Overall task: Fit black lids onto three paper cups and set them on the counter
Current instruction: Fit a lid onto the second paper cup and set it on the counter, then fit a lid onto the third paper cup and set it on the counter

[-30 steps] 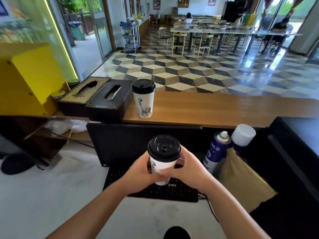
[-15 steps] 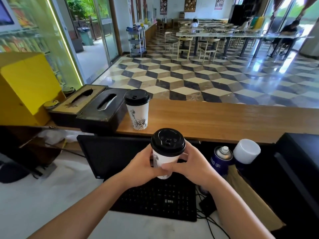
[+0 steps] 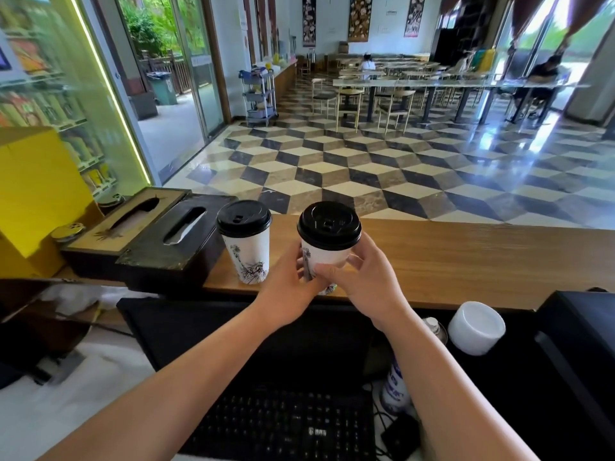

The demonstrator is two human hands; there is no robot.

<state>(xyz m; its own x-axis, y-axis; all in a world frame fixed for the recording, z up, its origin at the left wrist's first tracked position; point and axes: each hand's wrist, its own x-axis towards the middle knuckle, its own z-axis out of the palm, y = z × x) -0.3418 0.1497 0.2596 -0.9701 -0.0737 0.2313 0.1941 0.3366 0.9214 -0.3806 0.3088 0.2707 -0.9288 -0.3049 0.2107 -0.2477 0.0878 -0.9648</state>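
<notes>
Head view: the left hand (image 3: 289,287) and the right hand (image 3: 369,281) both curl round the lower wall of the held cup (image 3: 327,257), fingers wrapped on its printed paper. Its black lid (image 3: 328,226) sits level on the rim and looks fully seated. The held cup is upright over the front part of the wooden counter (image 3: 466,257). Its base is hidden by the hands, so I cannot tell whether it touches the wood. Just to its left, not touching, the other cup (image 3: 248,257) stands lidded on the counter beside a dark tissue box (image 3: 173,241).

The paper wall is probably thin and light and would dent under a hard squeeze, while the lid stiffens the rim. A gentle hold on the wall suits it better than lifting by the lid, which could pop off. Whether it holds liquid cannot be seen. That makes 2 of 3 cups lidded
</notes>
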